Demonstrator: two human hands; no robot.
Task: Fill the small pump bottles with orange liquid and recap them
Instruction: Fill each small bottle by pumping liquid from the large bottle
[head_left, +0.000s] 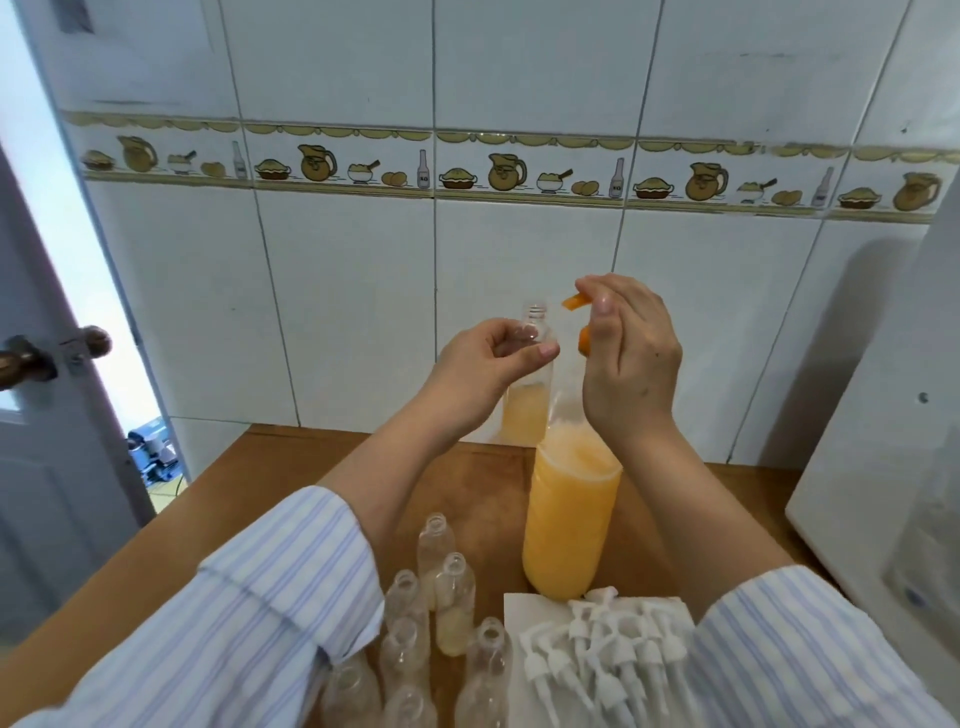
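My left hand (488, 358) holds a small clear bottle (525, 415) up above the table; its neck is uncapped and its lower part holds pale orange liquid. My right hand (631, 358) grips the orange pump head (575, 301) of the large bottle of orange liquid (571, 519), with the spout pointing at the small bottle's mouth. Several uncapped small bottles (410, 613) stand at the front of the table, one with a little pale liquid (454, 618). Several white pump caps (613, 654) lie on a white paper sheet (524, 613).
The wooden table (260, 483) stands against a tiled wall. A white appliance (883, 467) borders the table's right side. A door with a metal knob (31, 358) stands at the left.
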